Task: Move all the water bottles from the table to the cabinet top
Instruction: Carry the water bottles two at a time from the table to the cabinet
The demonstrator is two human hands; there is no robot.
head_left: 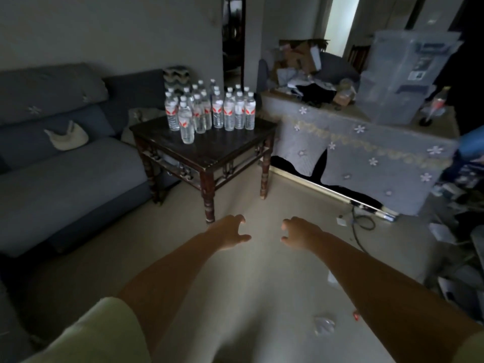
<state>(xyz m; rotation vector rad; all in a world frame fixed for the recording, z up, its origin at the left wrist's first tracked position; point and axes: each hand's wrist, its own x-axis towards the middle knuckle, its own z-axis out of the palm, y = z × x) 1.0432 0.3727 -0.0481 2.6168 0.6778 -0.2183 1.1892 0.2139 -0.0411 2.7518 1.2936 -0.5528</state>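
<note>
Bottles stood in a tight upright cluster toward the back of the dark wooden surface, with one bottle set a little forward of the rest, nearest the front edge. Packed so, they left the near half of the top bare, which I judge would make the front ones the easy first picks. None had yet reached the cabinet top, which lay to the right under a flowered cloth and already carried a clear storage bin and a heap of clutter, so free room there looked limited to the near strip.

Both arms were stretched out over the floor, well short of the bottles. The left hand and right hand each had an empty grip, fingers apart and loosely curled, holding nothing; this read as a reach just starting.

Each bottle wore a white label with a red mark, but any lettering was too small and blurred to read. The bin's stickers were equally illegible.
</note>
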